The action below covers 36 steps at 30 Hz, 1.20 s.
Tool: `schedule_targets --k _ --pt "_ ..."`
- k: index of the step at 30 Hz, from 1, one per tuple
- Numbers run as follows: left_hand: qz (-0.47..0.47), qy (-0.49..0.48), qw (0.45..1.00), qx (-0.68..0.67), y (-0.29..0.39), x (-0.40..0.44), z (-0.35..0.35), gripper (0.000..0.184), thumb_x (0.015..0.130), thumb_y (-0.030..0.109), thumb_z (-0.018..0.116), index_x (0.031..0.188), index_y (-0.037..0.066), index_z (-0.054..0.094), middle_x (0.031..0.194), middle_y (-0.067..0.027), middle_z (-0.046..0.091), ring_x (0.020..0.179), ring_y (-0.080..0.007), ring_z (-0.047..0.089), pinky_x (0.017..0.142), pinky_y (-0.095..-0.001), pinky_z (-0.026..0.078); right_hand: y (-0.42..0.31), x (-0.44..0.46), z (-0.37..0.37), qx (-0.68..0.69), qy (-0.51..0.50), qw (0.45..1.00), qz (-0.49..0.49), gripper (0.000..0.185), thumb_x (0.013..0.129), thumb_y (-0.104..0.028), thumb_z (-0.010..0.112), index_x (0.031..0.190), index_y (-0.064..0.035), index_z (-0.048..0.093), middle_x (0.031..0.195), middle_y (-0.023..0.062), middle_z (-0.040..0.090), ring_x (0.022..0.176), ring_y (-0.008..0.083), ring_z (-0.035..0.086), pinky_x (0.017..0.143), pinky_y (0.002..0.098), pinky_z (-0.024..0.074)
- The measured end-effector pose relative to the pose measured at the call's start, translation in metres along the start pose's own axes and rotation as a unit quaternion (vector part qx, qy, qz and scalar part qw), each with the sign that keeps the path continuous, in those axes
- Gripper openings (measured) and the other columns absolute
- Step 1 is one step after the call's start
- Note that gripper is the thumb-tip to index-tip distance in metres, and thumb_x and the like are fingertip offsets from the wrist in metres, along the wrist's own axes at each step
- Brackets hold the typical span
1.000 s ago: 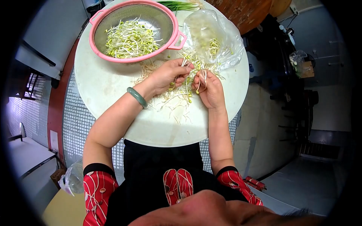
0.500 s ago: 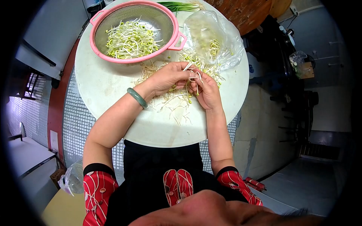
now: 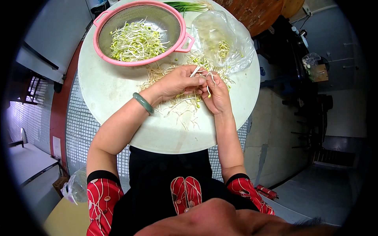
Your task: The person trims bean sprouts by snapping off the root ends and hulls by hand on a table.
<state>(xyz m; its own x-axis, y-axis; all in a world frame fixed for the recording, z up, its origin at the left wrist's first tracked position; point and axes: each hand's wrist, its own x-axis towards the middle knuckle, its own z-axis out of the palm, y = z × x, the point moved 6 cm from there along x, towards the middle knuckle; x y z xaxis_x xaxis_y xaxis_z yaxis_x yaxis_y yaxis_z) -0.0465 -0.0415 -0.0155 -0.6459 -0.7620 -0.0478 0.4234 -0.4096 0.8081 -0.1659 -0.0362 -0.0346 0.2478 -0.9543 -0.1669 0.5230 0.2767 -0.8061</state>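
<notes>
My left hand [image 3: 179, 82], with a green bangle at its wrist, is closed on white bean sprouts that stick up between thumb and fingers. Touching its fingertips, my right hand [image 3: 216, 94] pinches a bean sprout [image 3: 208, 89] whose yellow head hangs down. Both hands are over a loose pile of bean sprouts [image 3: 195, 98] on the round white table [image 3: 169, 135]. Thin root ends lie beside and below the left hand. A pink-rimmed colander [image 3: 118, 62] at the upper left holds many sprouts [image 3: 138, 41].
A clear plastic bag [image 3: 240, 47] with sprouts inside lies beyond my right hand. Green onions [image 3: 187, 6] rest at the table's far edge. A brown wooden surface [image 3: 252, 13] is behind the bag. At the lower left is another plastic bag [image 3: 76, 187].
My right hand has moved left and its fingertips have come up against my left hand. The sprout in its fingers has shifted. The colander and bag have stayed in place.
</notes>
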Motion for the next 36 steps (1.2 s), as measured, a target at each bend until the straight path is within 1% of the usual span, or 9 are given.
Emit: schedule_targets --k 3,6,12,14,21,27,30,33,36 --pt "-0.012 0.008 1.000 -0.015 -0.011 0.006 -0.010 0.015 0.097 0.016 0.055 0.105 0.004 0.054 0.082 -0.0018 0.060 0.054 -0.0020 0.041 0.046 -0.0155 0.032 0.004 0.002 -0.005 -0.002 -0.037 0.999 -0.011 0.018 0.094 -0.016 0.061 0.107 -0.0060 0.053 0.079 0.0022 0.062 0.069 0.0104 0.057 0.063 0.0246 0.0467" --pt "-0.009 0.012 0.999 -0.030 -0.013 0.006 -0.014 0.014 0.097 0.019 0.055 0.098 0.005 0.053 0.078 -0.0014 0.058 0.053 -0.0019 0.039 0.046 -0.0159 0.031 0.002 0.003 -0.003 -0.046 -0.064 0.997 -0.021 0.017 0.094 -0.015 0.061 0.105 -0.0052 0.053 0.081 0.0033 0.063 0.072 0.0111 0.059 0.066 0.0247 0.0482" --pt "-0.011 0.046 0.999 -0.007 -0.008 0.005 -0.017 0.014 0.097 0.020 0.054 0.092 0.007 0.053 0.069 0.0031 0.047 0.053 -0.0031 0.037 0.046 -0.0188 0.030 -0.018 -0.005 -0.004 -0.229 0.043 0.958 -0.171 0.014 0.095 -0.014 0.060 0.100 -0.0023 0.055 0.086 0.0066 0.066 0.075 0.0100 0.060 0.071 0.0234 0.0492" --pt "-0.009 0.061 0.998 -0.013 -0.007 0.004 -0.018 0.013 0.097 0.019 0.055 0.091 0.008 0.052 0.068 0.0043 0.044 0.053 -0.0033 0.037 0.046 -0.0191 0.029 -0.020 -0.007 -0.006 -0.255 0.054 0.947 -0.189 0.014 0.095 -0.013 0.059 0.101 -0.0010 0.056 0.085 0.0068 0.066 0.074 0.0099 0.060 0.070 0.0233 0.0490" --pt "0.000 0.071 0.997 -0.002 -0.007 0.005 -0.020 0.012 0.096 0.017 0.055 0.090 0.008 0.051 0.068 0.0043 0.044 0.053 -0.0035 0.037 0.045 -0.0200 0.028 -0.027 -0.008 -0.011 -0.365 0.105 0.898 -0.222 0.011 0.092 -0.009 0.060 0.098 -0.0002 0.060 0.082 0.0056 0.067 0.072 0.0098 0.061 0.066 0.0244 0.0499" --pt "-0.009 0.082 0.997 0.002 -0.008 0.006 -0.021 0.012 0.095 0.017 0.056 0.090 0.007 0.051 0.067 0.0041 0.044 0.052 -0.0035 0.036 0.044 -0.0206 0.028 -0.042 -0.017 0.003 -0.570 0.108 0.751 -0.315 0.009 0.087 -0.004 0.062 0.094 0.0003 0.061 0.081 0.0093 0.068 0.069 0.0174 0.066 0.064 0.0289 0.0523" --pt "-0.009 0.067 0.998 0.021 -0.012 0.008 -0.020 0.013 0.095 0.017 0.056 0.089 0.008 0.051 0.067 0.0040 0.044 0.051 -0.0036 0.036 0.044 -0.0205 0.028 -0.045 -0.019 0.005 -0.615 0.124 0.696 -0.347 0.009 0.087 -0.004 0.061 0.094 -0.0001 0.061 0.080 0.0105 0.068 0.069 0.0195 0.066 0.064 0.0299 0.0530" --pt "-0.008 0.063 0.998 0.012 -0.015 0.008 -0.019 0.013 0.096 0.018 0.056 0.089 0.008 0.050 0.066 0.0042 0.044 0.051 -0.0035 0.036 0.044 -0.0204 0.028 -0.046 -0.020 0.003 -0.599 0.146 0.711 -0.339 0.010 0.085 -0.004 0.062 0.094 -0.0004 0.061 0.079 0.0098 0.067 0.068 0.0186 0.066 0.064 0.0296 0.0528" --pt "-0.006 0.073 0.997 0.001 -0.014 0.007 -0.019 0.013 0.096 0.018 0.056 0.090 0.008 0.050 0.067 0.0049 0.043 0.053 -0.0030 0.036 0.045 -0.0196 0.028 -0.048 -0.020 -0.003 -0.554 0.199 0.752 -0.298 0.011 0.084 -0.004 0.064 0.094 -0.0009 0.062 0.078 0.0088 0.067 0.067 0.0174 0.065 0.062 0.0282 0.0521"
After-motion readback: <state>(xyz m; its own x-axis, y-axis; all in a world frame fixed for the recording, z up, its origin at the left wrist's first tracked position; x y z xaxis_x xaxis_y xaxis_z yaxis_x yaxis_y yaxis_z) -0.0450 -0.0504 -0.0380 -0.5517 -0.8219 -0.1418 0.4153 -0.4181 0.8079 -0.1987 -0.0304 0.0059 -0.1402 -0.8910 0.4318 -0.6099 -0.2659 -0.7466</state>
